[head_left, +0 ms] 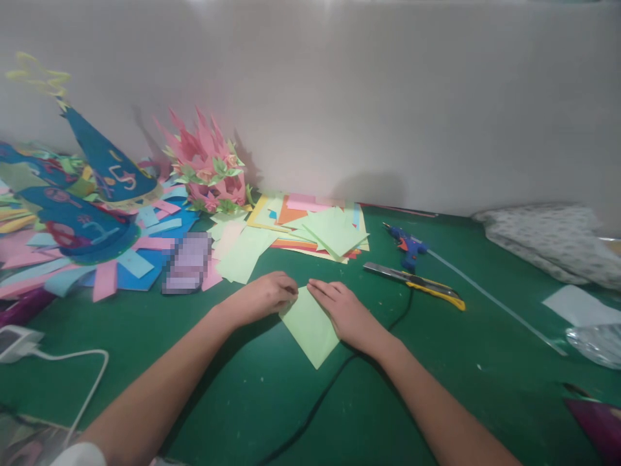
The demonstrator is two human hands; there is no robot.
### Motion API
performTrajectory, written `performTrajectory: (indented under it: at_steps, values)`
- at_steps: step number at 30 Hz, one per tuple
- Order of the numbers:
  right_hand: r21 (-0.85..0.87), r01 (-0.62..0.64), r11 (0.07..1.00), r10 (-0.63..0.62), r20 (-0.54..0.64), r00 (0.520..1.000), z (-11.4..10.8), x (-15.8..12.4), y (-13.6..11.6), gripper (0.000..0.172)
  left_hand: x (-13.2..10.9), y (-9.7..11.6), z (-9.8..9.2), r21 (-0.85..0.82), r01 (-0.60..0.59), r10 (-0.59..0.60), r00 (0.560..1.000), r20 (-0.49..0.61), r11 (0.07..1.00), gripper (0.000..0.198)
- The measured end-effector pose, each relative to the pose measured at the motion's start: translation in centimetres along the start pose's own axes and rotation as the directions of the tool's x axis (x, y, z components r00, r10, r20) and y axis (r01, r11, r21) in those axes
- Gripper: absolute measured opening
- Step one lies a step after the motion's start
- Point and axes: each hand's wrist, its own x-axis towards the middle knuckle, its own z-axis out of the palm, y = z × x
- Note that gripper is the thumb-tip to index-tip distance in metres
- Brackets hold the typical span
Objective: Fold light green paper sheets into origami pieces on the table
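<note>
A light green paper square [308, 327] lies like a diamond on the green mat [436, 375]. My left hand [266, 296] rests on its upper left edge, fingers curled and pinched onto the paper near the top corner. My right hand [343, 309] lies flat over the paper's upper right edge, fingers stretched toward the same corner and pressing it down. The fingertips of both hands almost meet at the top.
Behind the hands is a stack of coloured paper sheets [315, 230]. A blue glue gun [407, 246], a yellow utility knife [417, 281] and a glue stick [499, 304] lie to the right. A pink paper flower [206, 165] and blue paper cones [104, 162] stand at left. A black cable [315, 404] runs toward me.
</note>
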Motion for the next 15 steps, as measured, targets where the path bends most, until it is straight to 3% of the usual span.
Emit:
performTrajectory:
  at_steps: [7, 15]
  values:
    - [-0.013, -0.009, 1.0, 0.009, -0.005, 1.0, -0.2, 0.0, -0.2, 0.06, 0.4, 1.0, -0.6, 0.043, -0.014, 0.016, 0.999, -0.031, 0.999, 0.022]
    - [0.005, -0.035, 0.999, 0.035, -0.003, 0.999, -0.2, -0.1, -0.3, 0.056, 1.1, 0.6, 0.5, 0.117, -0.023, 0.03, 0.998, -0.055, 0.993, 0.021]
